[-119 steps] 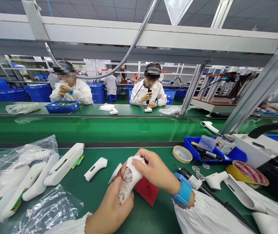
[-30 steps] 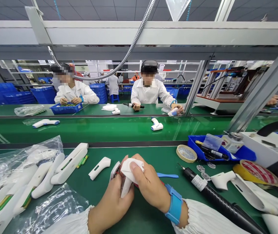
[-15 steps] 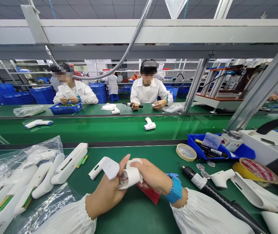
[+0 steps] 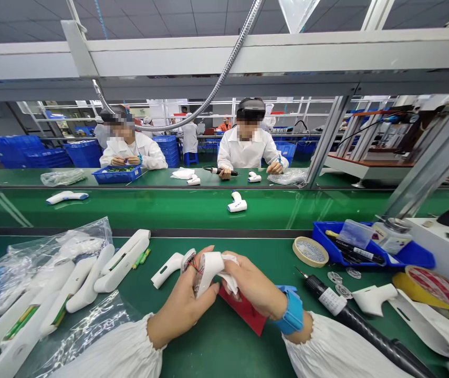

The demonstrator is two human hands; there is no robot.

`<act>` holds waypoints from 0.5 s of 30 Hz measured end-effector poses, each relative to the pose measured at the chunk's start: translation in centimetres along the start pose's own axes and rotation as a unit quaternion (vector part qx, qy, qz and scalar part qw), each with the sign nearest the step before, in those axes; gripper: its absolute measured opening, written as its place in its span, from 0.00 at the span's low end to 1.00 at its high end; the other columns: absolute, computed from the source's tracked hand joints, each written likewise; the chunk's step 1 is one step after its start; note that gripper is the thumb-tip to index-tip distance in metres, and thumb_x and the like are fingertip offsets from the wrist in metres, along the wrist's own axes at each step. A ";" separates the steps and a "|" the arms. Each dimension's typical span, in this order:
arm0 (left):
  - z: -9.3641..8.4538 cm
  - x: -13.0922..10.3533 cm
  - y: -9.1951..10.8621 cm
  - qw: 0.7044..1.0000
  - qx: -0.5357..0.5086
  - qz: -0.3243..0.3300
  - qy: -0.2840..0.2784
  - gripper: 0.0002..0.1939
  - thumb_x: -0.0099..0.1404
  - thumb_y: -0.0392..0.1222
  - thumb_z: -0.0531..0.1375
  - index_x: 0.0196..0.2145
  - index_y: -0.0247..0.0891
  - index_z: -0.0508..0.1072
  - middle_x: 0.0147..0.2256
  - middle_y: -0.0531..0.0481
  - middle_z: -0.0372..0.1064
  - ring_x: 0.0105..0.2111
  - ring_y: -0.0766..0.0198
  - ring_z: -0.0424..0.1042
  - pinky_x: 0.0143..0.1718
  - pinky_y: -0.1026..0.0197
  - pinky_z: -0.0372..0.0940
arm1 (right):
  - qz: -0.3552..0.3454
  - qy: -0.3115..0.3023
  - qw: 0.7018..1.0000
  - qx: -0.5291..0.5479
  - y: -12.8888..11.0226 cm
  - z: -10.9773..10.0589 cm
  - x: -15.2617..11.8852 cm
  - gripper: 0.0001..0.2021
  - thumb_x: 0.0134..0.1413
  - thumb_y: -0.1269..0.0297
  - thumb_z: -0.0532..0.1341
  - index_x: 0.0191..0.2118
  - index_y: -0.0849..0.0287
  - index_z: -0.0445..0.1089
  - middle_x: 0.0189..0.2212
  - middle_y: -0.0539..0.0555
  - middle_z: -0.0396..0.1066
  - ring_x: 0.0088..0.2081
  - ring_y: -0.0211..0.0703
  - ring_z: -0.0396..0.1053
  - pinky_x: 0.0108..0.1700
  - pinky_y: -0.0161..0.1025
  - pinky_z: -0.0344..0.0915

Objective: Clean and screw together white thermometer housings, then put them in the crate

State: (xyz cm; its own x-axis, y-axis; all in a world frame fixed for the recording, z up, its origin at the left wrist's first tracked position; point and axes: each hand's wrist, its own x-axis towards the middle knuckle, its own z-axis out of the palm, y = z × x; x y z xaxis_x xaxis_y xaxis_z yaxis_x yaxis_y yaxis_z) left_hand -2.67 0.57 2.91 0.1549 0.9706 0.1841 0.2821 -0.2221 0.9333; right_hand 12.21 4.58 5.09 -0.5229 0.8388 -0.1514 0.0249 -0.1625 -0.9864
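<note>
Both of my hands meet above the green bench. My left hand (image 4: 188,296) grips a white plastic thermometer housing (image 4: 209,270), with thin red wires showing at its open side. A slotted white handle piece (image 4: 165,271) sticks out to the left behind those fingers; whether it is held or rests on the bench I cannot tell. My right hand (image 4: 253,286), with a blue wrist strap, pinches a crumpled white cloth or tissue (image 4: 230,281) against the housing. Below that palm shows a flat red piece (image 4: 243,310), partly covered.
White shells (image 4: 90,283) and plastic bags lie left. At right are a tape roll (image 4: 310,251), a blue tray (image 4: 350,257) of pens, a black electric screwdriver (image 4: 329,299) and more shells (image 4: 374,298). Across the green belt (image 4: 169,207), carrying two thermometers, co-workers sit.
The housing in my hands has turned, so its white outer side and wires now show. The thermometer on the belt has shifted left. The co-worker opposite has put down a white piece.
</note>
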 end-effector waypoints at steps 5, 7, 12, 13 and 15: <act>-0.1 0.2 -0.2 0.998 -0.040 -0.038 -0.006 0.30 0.58 0.43 0.56 0.57 0.39 0.52 0.36 0.47 0.65 0.34 0.61 0.65 0.36 0.60 0.62 | -0.010 0.000 1.000 -0.013 0.1 0.1 -0.1 0.08 0.55 0.66 0.47 0.26 0.58 0.57 0.12 0.42 0.56 0.14 0.29 0.51 0.14 0.26 0.48; -0.1 0.2 -0.2 0.997 -0.059 -0.044 -0.016 0.30 0.59 0.44 0.56 0.57 0.39 0.51 0.35 0.48 0.63 0.32 0.63 0.64 0.33 0.62 0.62 | -0.022 -0.002 1.000 -0.020 0.1 0.1 -0.1 0.08 0.55 0.65 0.48 0.27 0.58 0.57 0.13 0.42 0.55 0.14 0.29 0.51 0.15 0.27 0.48; -0.2 0.2 0.4 0.990 -0.099 -0.090 -0.046 0.26 0.59 0.44 0.56 0.53 0.38 0.53 0.29 0.54 0.60 0.25 0.69 0.60 0.28 0.65 0.60 | -0.037 0.000 0.998 -0.040 0.1 -0.1 -0.1 0.07 0.54 0.64 0.49 0.27 0.58 0.59 0.14 0.42 0.55 0.15 0.30 0.51 0.16 0.27 0.47; -0.2 0.1 0.5 0.987 -0.109 -0.102 -0.055 0.25 0.59 0.45 0.56 0.52 0.37 0.53 0.28 0.55 0.59 0.25 0.69 0.60 0.27 0.66 0.60 | -0.040 0.003 0.998 -0.043 0.1 -0.1 -0.1 0.08 0.54 0.64 0.49 0.27 0.59 0.59 0.14 0.43 0.55 0.15 0.29 0.51 0.16 0.27 0.47; -0.1 0.0 0.9 0.983 -0.125 -0.116 -0.068 0.23 0.59 0.45 0.56 0.50 0.37 0.55 0.27 0.56 0.58 0.24 0.70 0.59 0.26 0.66 0.60 | -0.048 0.005 0.998 -0.046 0.1 -0.2 -0.2 0.08 0.55 0.63 0.49 0.27 0.59 0.59 0.15 0.43 0.56 0.16 0.29 0.51 0.17 0.28 0.47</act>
State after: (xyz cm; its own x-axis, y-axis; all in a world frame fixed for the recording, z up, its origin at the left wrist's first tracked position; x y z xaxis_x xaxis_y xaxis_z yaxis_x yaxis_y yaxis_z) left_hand -2.53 0.41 3.80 0.2437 0.9674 -0.0695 0.0856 0.0500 0.9951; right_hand 12.43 4.52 5.04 -0.5188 0.8531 -0.0555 0.0536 -0.0323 -0.9980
